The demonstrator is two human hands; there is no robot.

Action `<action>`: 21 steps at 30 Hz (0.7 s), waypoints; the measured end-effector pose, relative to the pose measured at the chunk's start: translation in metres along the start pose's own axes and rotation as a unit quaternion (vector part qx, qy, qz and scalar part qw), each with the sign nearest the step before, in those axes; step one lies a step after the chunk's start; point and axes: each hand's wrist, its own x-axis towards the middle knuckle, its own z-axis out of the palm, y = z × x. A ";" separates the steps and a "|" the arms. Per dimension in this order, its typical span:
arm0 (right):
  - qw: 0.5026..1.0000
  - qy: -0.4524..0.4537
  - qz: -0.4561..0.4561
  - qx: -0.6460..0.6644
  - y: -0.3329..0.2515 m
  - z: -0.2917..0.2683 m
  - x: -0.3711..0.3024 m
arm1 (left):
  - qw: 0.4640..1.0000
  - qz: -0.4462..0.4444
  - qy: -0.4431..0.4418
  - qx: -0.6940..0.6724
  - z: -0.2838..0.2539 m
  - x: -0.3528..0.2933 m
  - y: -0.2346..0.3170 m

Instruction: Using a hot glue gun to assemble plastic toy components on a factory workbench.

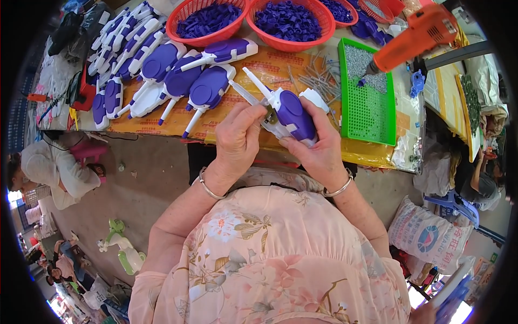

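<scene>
My right hand [317,141] is closed round the rounded purple body of a purple-and-white plastic housing [294,114], thumb at its lower end. A white arm sticks out of its upper left. The housing's left side stands open, with a pale shell half [274,127] beside it. At that opening, the thumb and fingers of my left hand [239,132] are pinched together; a small dark, brassy bit shows by the fingertips, but what they grip is mostly hidden. A white plastic part [314,99] lies just behind my right hand.
A green tray [368,136] of small metal pieces stands on the right under an orange power screwdriver [415,38]. Metal rods [322,75] lie behind my hands. Red baskets [291,46] of purple parts line the back. Similar housings [208,86] are piled left. People sit farther off.
</scene>
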 end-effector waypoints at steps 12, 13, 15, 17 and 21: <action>1.000 -0.001 0.020 0.004 0.003 0.002 -0.004 | 0.999 0.027 0.012 0.043 0.005 -0.004 -0.003; 1.000 -0.001 0.025 0.012 0.003 0.001 -0.004 | 0.999 0.006 0.002 0.041 0.004 -0.004 -0.002; 0.999 -0.004 0.040 0.028 0.004 -0.002 -0.003 | 0.999 -0.042 0.006 -0.025 0.007 -0.005 0.005; 0.997 -0.007 0.056 0.045 0.004 -0.004 -0.003 | 0.992 -0.091 0.009 -0.092 0.008 -0.006 0.006; 0.995 -0.013 0.073 0.068 0.003 -0.005 -0.003 | 0.991 -0.096 -0.018 -0.089 0.004 -0.006 0.002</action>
